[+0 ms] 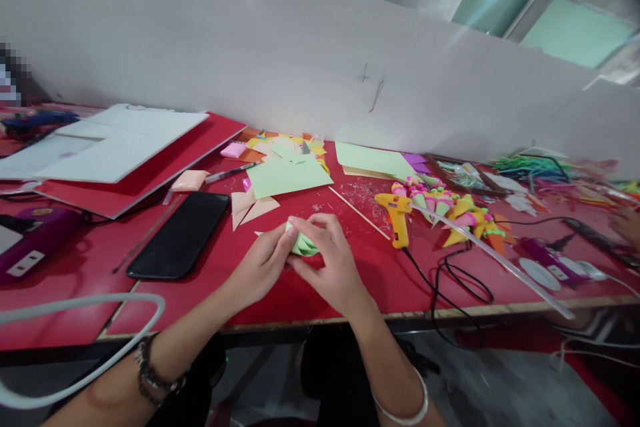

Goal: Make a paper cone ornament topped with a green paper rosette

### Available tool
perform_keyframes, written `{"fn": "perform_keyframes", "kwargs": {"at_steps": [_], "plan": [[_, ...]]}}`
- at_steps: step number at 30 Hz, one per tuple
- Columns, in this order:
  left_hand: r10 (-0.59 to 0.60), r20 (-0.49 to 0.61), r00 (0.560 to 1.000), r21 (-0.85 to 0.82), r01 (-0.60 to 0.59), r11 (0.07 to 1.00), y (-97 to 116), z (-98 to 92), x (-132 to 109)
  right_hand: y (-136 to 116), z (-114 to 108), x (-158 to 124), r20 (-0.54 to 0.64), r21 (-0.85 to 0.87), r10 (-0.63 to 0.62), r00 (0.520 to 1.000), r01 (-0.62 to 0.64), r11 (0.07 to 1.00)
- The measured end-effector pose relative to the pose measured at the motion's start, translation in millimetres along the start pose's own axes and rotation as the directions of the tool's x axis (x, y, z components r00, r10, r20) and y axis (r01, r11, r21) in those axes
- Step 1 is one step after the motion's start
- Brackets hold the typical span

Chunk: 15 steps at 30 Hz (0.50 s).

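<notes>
Light-green paper [304, 245], folded into layered, pointed flaps, sits partly hidden between the fingers [329, 240].

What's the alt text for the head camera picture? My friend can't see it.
A person's left hand and right hand hold a small pale green paper piece over a red table. A black phone lies to their left, and a yellow glue gun to their right. Beyond the hands lies a larger pale green sheet.
</notes>
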<state>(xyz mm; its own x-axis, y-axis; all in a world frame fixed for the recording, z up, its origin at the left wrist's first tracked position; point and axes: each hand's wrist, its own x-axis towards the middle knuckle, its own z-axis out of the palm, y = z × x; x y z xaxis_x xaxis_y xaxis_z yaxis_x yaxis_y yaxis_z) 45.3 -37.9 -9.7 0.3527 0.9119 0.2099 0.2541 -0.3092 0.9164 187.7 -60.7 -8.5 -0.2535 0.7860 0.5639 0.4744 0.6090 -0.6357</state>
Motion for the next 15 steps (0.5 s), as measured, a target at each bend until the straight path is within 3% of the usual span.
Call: {"fn": "perform_keyframes", "kwargs": {"at_steps": [9,15], "plan": [[-0.09,-0.012,0.996,-0.107,0.089,0.99,9.5,-1.6,0.7,-0.2,0.7,0.9,-0.068,-0.033,-0.024,0.997,0.022,0.999],[-0.099,-0.057,0.993,-0.083,0.094,0.992,6.8,1.3,0.5,0.6,1.1,-0.4,-0.074,-0.058,-0.014,0.997,0.01,0.998]]}}
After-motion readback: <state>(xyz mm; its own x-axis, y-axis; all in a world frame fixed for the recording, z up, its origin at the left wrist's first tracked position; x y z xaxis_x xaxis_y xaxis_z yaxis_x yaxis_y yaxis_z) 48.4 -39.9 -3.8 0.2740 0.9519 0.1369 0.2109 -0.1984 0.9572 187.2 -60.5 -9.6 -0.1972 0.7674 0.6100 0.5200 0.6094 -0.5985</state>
